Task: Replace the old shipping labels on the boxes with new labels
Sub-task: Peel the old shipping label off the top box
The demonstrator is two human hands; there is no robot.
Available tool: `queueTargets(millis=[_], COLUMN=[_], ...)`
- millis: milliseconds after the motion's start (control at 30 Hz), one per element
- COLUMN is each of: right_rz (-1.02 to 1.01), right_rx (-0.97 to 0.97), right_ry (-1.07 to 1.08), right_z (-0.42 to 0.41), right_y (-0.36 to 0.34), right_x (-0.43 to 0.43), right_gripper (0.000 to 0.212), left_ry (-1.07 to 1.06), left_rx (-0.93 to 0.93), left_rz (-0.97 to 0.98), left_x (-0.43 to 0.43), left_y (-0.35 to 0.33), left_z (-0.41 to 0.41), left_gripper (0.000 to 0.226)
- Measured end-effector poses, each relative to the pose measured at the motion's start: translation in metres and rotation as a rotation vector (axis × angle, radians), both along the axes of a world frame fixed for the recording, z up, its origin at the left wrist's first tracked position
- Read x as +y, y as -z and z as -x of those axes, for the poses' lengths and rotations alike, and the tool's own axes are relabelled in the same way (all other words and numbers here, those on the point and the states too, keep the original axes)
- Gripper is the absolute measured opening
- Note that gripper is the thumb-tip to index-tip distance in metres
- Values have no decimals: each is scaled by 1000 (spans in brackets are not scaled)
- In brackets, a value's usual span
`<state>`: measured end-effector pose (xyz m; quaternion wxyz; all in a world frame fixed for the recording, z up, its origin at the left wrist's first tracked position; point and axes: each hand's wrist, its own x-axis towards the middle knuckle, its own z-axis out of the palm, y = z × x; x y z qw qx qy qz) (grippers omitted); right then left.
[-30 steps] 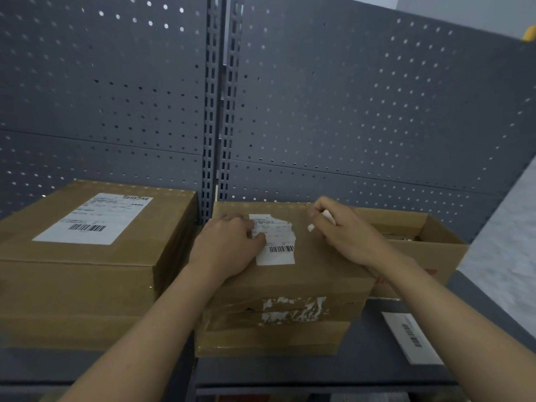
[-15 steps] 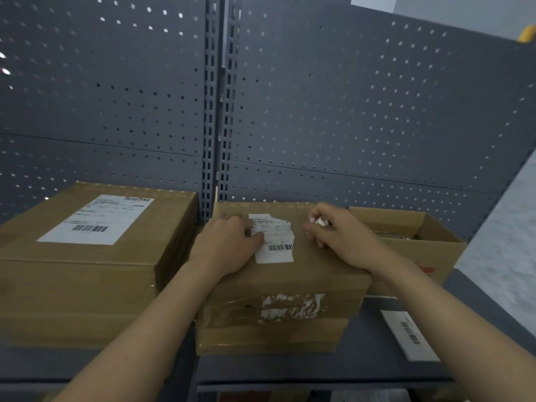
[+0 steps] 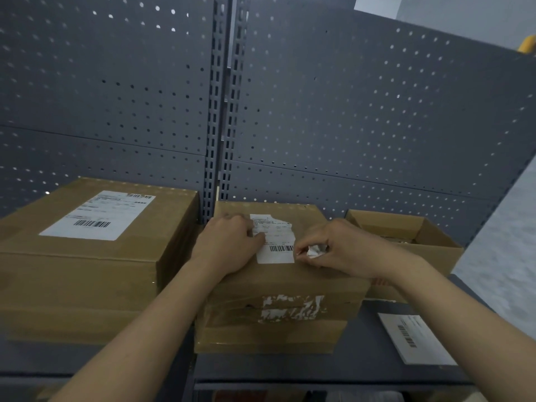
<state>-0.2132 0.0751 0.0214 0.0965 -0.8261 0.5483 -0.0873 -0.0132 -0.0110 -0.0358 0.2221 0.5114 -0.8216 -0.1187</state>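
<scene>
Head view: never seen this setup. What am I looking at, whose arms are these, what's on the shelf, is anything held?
There is no machine here. A person wears one wide-angle camera on the head, looking forward and down, so both bare arms enter from the bottom edge. Every picture comes from that one view.

A grey shelf backed by a perforated panel carries three cardboard boxes. The large box on the left has an intact label, the middle box has a partly torn old label, and the open box is on the right. A loose label sheet lies on the shelf nearby.

The left hand rests on the middle box, thumb on the old label. The right hand pinches a crumpled white scrap at that label's right edge. It is probably torn-off label, but that is unconfirmed.
</scene>
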Motion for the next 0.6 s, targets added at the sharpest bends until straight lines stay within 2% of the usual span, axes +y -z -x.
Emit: queueTargets(millis=[200,600], right_rz=[26,111], right_rx=[191,544], right_ry=[-34,-240], right_z=[-2,-15], right_y=[0,-12], right_x=[-7,-7], right_gripper=[20,36], left_ry=[4,15], left_rx=[6,0], left_rz=[16,16], left_x=[0,-1], left_y=[0,1], left_z=[0,1], left_gripper=[41,37])
